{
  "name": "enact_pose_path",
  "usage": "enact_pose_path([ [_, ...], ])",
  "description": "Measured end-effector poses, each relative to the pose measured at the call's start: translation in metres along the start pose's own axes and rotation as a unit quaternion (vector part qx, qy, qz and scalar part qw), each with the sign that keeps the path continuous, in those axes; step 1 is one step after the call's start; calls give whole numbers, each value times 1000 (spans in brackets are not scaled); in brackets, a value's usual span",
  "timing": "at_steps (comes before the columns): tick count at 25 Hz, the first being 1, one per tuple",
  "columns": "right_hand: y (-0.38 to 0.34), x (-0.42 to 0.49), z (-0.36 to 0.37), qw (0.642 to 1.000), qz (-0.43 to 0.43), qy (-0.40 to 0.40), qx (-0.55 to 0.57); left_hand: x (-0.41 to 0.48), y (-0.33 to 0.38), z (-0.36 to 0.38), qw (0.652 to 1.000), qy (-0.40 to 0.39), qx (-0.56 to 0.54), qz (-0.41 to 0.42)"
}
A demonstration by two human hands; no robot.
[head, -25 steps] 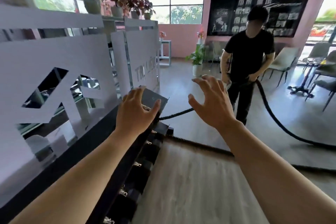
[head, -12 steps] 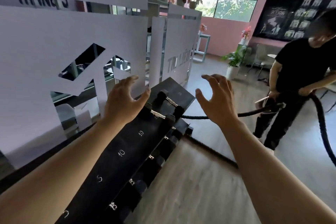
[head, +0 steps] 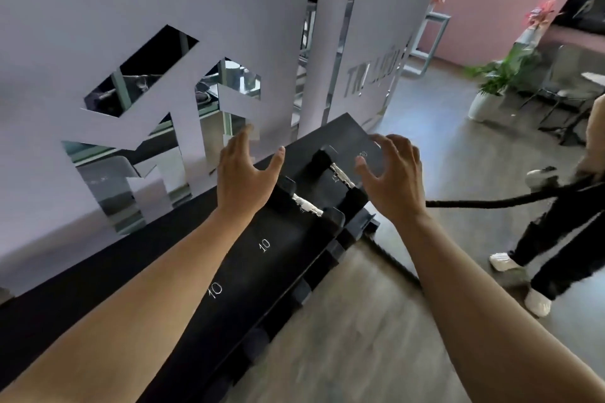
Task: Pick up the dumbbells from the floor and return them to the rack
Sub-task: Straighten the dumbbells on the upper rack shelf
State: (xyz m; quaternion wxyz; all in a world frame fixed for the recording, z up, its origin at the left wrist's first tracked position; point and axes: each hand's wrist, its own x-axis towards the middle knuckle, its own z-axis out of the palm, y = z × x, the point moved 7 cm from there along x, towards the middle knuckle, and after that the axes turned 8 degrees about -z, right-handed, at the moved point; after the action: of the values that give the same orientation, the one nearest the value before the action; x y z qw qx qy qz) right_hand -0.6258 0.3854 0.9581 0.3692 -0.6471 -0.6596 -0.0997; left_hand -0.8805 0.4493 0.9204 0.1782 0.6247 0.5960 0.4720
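Note:
A black dumbbell rack (head: 248, 258) with white "10" labels runs from the lower left up to the middle. Two black dumbbells with silver handles lie on its top shelf: the nearer dumbbell (head: 307, 204) and the farther dumbbell (head: 342, 175). My left hand (head: 244, 175) hovers open just left of the nearer one, fingers spread. To the right of the farther dumbbell, my right hand (head: 393, 180) is open above the rack's end. Neither hand touches a dumbbell. More dumbbell heads (head: 301, 291) show on the lower shelf.
A white cut-out partition (head: 163, 52) stands right behind the rack. A person in black trousers (head: 556, 239) stands at the right holding a thick black rope (head: 484, 203) that stretches toward the rack. A potted plant (head: 491, 88) and chairs sit further back. Wood floor lies right of the rack.
My view has tilted down and closer to the rack. Both hands stay open and now flank the two dumbbells on the top shelf.

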Motion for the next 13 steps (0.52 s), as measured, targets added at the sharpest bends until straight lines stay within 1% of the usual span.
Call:
enact_pose_path([
  [3, 60, 40, 56, 998, -12, -45, 33, 34, -13, 60, 998, 9, 19, -61],
  [6, 116, 78, 103, 995, -8, -71, 73, 62, -19, 111, 994, 33, 44, -99],
  [8, 153, 101, 134, 989, 1, -106, 106, 77, -23, 151, 989, 43, 56, -129],
  [13, 221, 121, 229, 969, 21, -191, 152, 110, -64, 239, 969, 24, 114, -219],
])
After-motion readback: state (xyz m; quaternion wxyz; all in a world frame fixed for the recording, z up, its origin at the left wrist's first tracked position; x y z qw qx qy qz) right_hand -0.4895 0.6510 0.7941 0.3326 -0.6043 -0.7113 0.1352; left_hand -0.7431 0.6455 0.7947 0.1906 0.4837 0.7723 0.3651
